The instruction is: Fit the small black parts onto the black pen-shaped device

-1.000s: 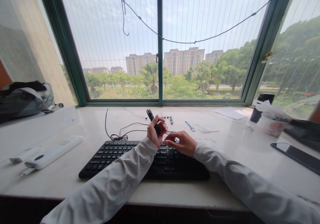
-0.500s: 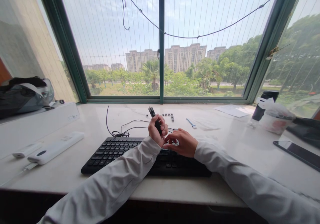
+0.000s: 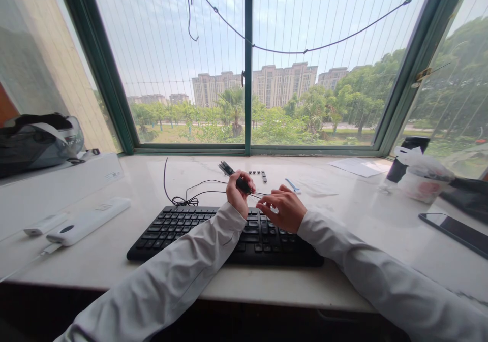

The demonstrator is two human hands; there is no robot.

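My left hand (image 3: pixel 239 192) is wrapped around a black keycap puller (image 3: pixel 243 184), tilted, with a brush-like end pointing away to the upper left. Thin wires stick out of its near end toward my right hand (image 3: pixel 284 209). The fingers of that hand are bent and drawn together beside the wire tips; what lies between them is too small to tell. Below both hands is a black keyboard (image 3: pixel 171 227), partly covered by my left forearm. Several small black keycaps (image 3: pixel 264 178) lie in rows beyond it.
A blue-and-white small tool (image 3: pixel 293 185) lies right of the keycaps. Black cable (image 3: pixel 185 201) coils behind the keyboard. At left are a white power strip (image 3: pixel 89 221) and a helmet-like bag (image 3: pixel 41 136); at right, a phone (image 3: pixel 459 232), a plastic-wrapped tub (image 3: pixel 423 184) and paper (image 3: pixel 358 167).
The keycap puller has tipped further left, its wires now showing toward my right hand. My right hand has moved slightly up and right, away from the keys. The view has shifted a little.
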